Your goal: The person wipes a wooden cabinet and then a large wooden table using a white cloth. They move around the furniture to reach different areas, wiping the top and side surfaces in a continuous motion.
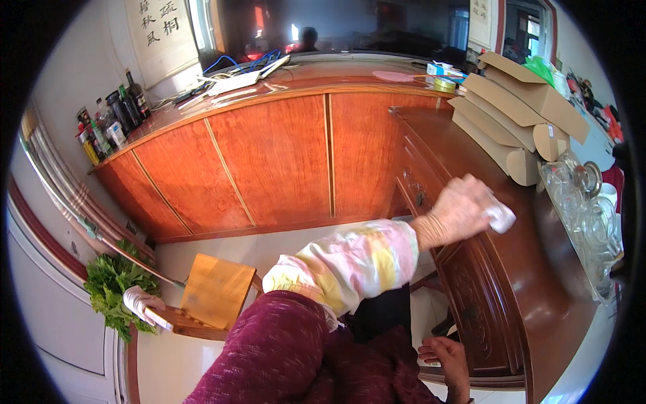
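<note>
My left hand (456, 209), a little blurred, reaches across to the right over the dark brown wooden desk (525, 272). It is closed on a crumpled white cloth or tissue (501, 217) that sticks out past the fingers near the desktop. That arm wears a pink, yellow and white sleeve cover (358, 260) over a maroon knitted sleeve. Low in the view, beside the carved front of the desk, my right hand (446, 356) hangs with loosely bent fingers, and nothing shows in it.
Opened cardboard boxes (509, 121) and a tray of glassware (588, 217) occupy the desk's far and right sides. Ahead, a long wooden cabinet (267, 161) carries bottles (126, 108), cables and a television (343, 25). At left are a wooden chair (217, 293) and leafy greens (118, 283).
</note>
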A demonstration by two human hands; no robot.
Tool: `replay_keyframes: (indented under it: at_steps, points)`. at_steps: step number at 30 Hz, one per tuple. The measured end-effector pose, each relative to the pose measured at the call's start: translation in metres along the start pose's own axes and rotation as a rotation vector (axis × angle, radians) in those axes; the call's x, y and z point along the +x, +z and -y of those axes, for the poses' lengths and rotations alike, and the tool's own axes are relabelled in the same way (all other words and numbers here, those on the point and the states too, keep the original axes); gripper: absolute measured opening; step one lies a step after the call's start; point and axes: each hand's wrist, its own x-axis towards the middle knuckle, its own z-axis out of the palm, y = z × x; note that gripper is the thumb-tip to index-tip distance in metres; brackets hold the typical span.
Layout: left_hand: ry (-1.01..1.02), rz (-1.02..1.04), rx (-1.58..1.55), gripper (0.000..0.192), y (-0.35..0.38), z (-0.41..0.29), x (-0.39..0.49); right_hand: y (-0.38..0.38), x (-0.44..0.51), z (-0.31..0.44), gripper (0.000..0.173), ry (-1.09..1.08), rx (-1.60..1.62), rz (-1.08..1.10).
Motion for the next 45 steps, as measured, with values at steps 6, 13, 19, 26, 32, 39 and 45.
replay_keyframes:
  at_steps: [6, 13, 19, 26, 32, 39, 45]
  points:
    - [-0.789, 0.334, 0.299, 0.038, -0.031, 0.122, -0.092, -0.001, 0.004, -0.011, 0.03, 0.018, -0.03, -0.012]
    - [-1.392, 0.075, -0.361, 0.033, -0.099, 0.217, -0.347, -0.003, 0.014, -0.037, 0.028, 0.026, -0.026, 0.022]
    - [-1.617, -0.412, -0.875, 0.024, -0.182, 0.188, -0.393, -0.01, 0.031, -0.093, 0.043, 0.296, -0.178, 0.057]
    - [-1.585, -0.993, -0.756, 0.05, -0.293, 0.148, -0.452, -0.001, 0.047, -0.129, 0.043, 0.413, -0.198, 0.056]
    - [-1.681, -1.193, -0.498, 0.046, -0.349, 0.09, -0.528, 0.016, 0.062, -0.121, 0.043, 0.417, -0.184, -0.015]
    - [-1.957, -1.311, -0.571, 0.036, -0.28, 0.055, -0.576, 0.025, 0.082, -0.109, 0.044, 0.396, -0.188, -0.053]
    - [-2.123, -1.36, -0.385, 0.044, -0.253, 0.063, -0.611, 0.035, 0.102, -0.095, 0.044, 0.369, -0.202, -0.082]
